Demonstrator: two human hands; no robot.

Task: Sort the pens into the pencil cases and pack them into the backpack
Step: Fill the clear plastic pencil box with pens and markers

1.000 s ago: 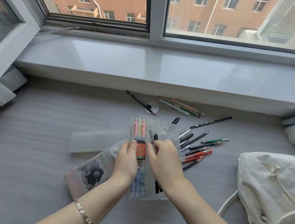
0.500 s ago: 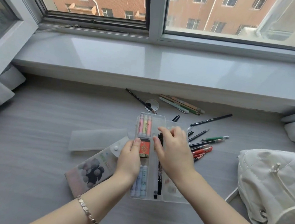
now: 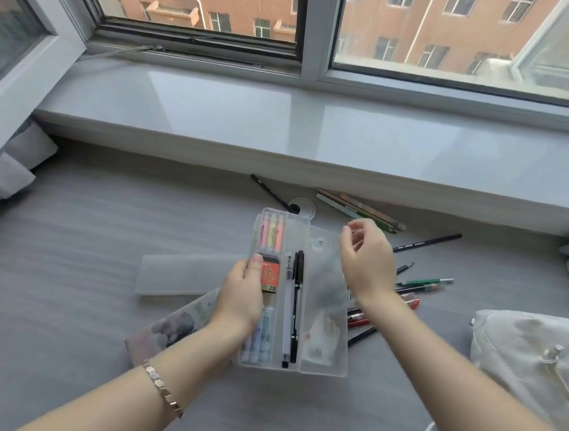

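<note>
Right hand [image 3: 368, 260] lifted, seemingly empty.

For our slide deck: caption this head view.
Left hand steadies open pencil case; right hand hovers above loose pens.

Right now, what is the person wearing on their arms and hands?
Both forearms are bare, with no sleeves in view. The left wrist carries a bracelet of flat, rose-gold-coloured metal links. The left hand and the right hand show no gloves and no rings that can be made out.

bright daylight from the window [image 3: 464, 35]; sill [image 3: 284, 119] glares (edges bowed).
</note>
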